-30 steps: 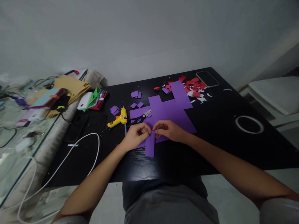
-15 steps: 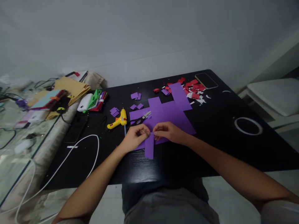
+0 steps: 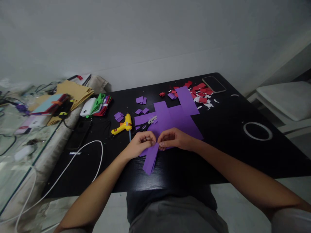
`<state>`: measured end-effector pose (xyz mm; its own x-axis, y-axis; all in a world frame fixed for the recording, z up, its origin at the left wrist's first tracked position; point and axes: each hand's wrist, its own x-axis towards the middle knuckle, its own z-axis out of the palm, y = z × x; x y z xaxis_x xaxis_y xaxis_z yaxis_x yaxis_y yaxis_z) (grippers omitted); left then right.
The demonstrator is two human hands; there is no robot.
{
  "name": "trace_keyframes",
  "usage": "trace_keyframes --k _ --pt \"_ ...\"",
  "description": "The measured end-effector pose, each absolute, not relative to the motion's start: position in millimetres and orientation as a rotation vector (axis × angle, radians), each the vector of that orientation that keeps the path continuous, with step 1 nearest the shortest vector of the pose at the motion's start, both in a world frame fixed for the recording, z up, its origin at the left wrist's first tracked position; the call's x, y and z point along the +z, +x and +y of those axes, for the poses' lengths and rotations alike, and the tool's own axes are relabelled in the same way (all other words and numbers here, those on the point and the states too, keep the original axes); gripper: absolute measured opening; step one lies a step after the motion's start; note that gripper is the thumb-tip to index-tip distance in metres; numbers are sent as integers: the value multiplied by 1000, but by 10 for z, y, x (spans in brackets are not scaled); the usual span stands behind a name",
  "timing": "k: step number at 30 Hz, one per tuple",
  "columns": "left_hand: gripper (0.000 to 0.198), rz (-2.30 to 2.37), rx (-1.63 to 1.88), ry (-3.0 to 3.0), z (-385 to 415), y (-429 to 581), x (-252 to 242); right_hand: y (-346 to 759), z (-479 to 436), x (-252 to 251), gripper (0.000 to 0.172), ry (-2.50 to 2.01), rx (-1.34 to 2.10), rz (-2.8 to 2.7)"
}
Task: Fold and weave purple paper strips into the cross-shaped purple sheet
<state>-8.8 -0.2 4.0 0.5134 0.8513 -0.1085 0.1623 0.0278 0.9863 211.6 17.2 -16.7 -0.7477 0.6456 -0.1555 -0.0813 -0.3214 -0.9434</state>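
Observation:
A folded purple paper strip (image 3: 151, 158) hangs toward the table's front edge, its layers slightly parted at the lower end. My left hand (image 3: 143, 142) pinches its upper left corner between thumb and fingers. On the other side, my right hand (image 3: 171, 139) pinches the upper right corner, fingertips almost meeting the left ones. Behind both hands lie large purple paper sheets (image 3: 181, 121), overlapping one another. Black-handled scissors (image 3: 147, 124) rest on the purple paper, just beyond my left hand. The fingertips partly hide the strip's top edge.
A yellow glue gun (image 3: 123, 124) lies left of the scissors, near small purple paper pieces (image 3: 119, 116). Red and white scraps (image 3: 202, 94) and a phone (image 3: 214, 84) are at the back right. A white cable (image 3: 100, 155) loops at left; a white ring (image 3: 258, 131) lies right.
The purple strip has tilted, its lower end swinging left and toward me, and its layers now show apart. Both hands have shifted slightly, still pinching its top.

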Motion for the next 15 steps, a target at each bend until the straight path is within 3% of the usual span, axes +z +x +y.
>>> trace_keyframes --k 15 --pt "14 894 591 1551 -14 -131 17 2120 169 -162 30 -714 2127 -1518"
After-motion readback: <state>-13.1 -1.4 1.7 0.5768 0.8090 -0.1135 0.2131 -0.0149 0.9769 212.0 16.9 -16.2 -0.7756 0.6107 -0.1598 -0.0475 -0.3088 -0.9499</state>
